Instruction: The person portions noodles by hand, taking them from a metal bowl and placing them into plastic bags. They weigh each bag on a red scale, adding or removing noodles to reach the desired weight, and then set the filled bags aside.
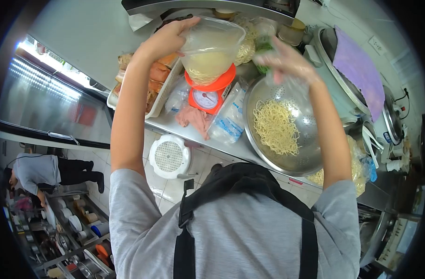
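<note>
My left hand (171, 39) grips the rim of a clear plastic bag (212, 39), holding it upright. Pale noodles (204, 74) lie in the bottom of the bag, which rests on the orange pan of a kitchen scale (205, 99). My right hand (289, 60), blurred by motion, hovers above the far rim of a metal colander (310, 111). Its fingers look spread, with nothing visible in them, and thin clear plastic seems to cover it like a glove. A heap of loose yellow noodles (276, 128) sits in the colander.
Left of the scale stands a white basket (163, 90) of orange-brown food pieces. A pink cloth (194, 119) and a plastic packet (229, 121) lie along the counter's front edge. Bagged noodles (245, 50) are behind. A white stool (169, 156) stands below; another person (38, 169) bends at far left.
</note>
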The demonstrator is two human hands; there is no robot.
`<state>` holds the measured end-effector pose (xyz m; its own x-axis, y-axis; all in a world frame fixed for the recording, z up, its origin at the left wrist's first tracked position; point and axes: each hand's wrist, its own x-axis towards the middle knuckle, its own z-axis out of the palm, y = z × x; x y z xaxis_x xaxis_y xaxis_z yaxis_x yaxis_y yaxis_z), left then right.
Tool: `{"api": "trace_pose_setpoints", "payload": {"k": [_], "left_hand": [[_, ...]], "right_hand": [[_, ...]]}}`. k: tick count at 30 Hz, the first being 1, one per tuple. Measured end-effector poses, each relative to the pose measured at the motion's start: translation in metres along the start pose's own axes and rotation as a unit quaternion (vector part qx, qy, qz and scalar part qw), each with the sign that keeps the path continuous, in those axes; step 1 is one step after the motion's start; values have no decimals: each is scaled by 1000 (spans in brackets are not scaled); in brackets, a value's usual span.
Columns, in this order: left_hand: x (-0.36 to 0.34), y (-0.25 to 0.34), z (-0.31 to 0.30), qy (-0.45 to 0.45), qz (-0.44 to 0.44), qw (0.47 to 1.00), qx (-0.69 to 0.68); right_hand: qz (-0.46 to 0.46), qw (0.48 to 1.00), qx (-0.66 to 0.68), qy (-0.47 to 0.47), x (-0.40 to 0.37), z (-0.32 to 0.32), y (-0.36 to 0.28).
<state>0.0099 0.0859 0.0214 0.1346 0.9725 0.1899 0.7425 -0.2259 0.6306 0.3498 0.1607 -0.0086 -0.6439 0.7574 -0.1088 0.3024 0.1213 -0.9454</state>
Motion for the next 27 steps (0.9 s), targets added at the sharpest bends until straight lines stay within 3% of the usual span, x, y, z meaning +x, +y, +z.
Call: {"api": "trace_pose_setpoints", "payload": {"k": [4,7,10,11,13,17,20,24,27], "left_hand": [[-18,33,3,10,-64,995,71],[-18,44,4,18,-69,991,114],[-12,29,9,77,11,972,220],[-11,21,9,103,44,958,263],[-14,26,1,92,34,967,234],[-25,37,-6,92,-23,984,149],[-30,25,-10,115,-9,978,174],[-34,29,-13,92,-84,986,114],[-39,23,-13,118,-78,981,133]], "right_hand": [[201,946,-201,-157,-54,-23,69],[59,860,-500,-79,-56,-7,219],[110,840,-527,-71,-63,30,214],[117,863,-490,-42,-62,30,215],[133,901,-413,14,-62,31,217],[124,911,-391,47,-73,15,187],[110,918,-371,84,-86,4,140],[129,914,-366,119,-104,-10,96],[124,921,-348,126,-110,-19,102]]}}
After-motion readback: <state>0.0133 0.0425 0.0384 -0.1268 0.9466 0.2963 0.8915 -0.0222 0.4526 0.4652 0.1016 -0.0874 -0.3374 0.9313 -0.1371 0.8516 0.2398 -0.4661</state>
